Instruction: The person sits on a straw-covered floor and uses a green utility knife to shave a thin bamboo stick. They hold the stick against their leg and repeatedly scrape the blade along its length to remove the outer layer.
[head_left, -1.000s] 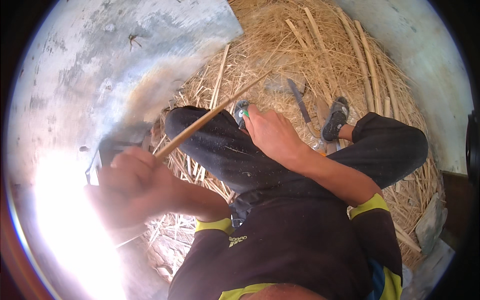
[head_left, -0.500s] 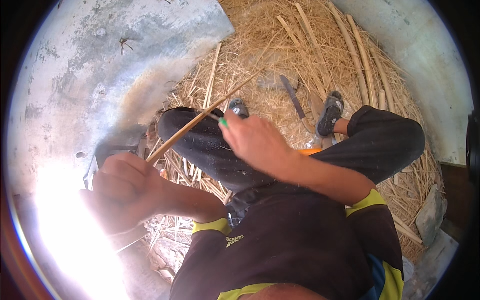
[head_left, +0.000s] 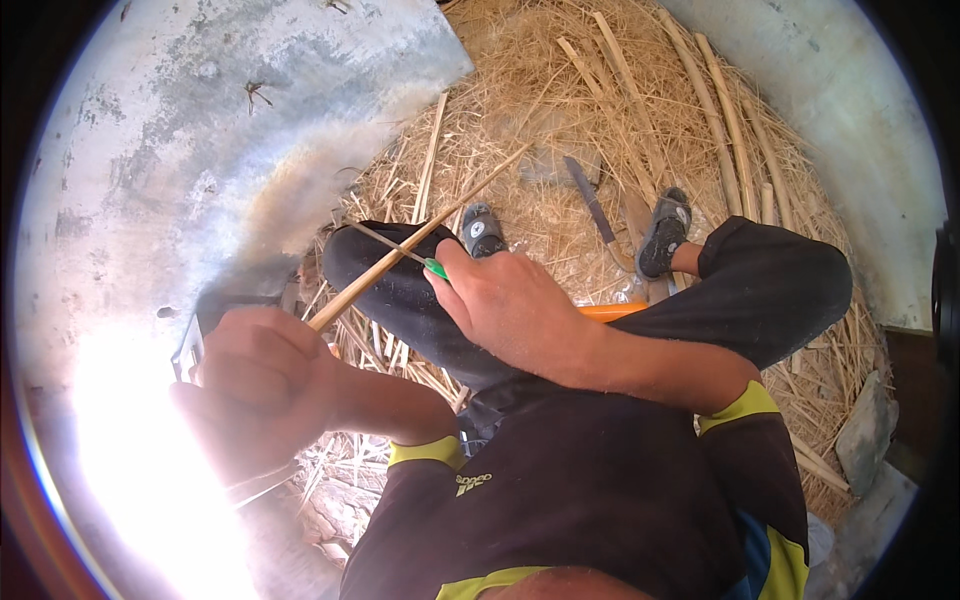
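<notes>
My left hand (head_left: 262, 365) is closed round the near end of a long, thin wooden stick (head_left: 372, 272). It slants up and away to the right over my left knee and tapers at its far end. My right hand (head_left: 510, 315) grips the green handle of a small knife (head_left: 437, 268). The thin blade crosses the stick's middle and points to the far left; whether its edge bites into the wood cannot be seen. Bright glare washes over part of my left hand.
Straw and shavings (head_left: 480, 130) cover the ground. A larger curved blade (head_left: 590, 200) lies between my feet, close to an orange object (head_left: 612, 311). Long poles (head_left: 722, 120) rest at the far right. Grey walls (head_left: 250, 110) stand left and right; a stone slab (head_left: 866, 430) leans at right.
The knife blade, blurred and mostly hidden before, now shows plainly across the stick, reaching out to its left. Both hands and the stick sit slightly lower and further right in view.
</notes>
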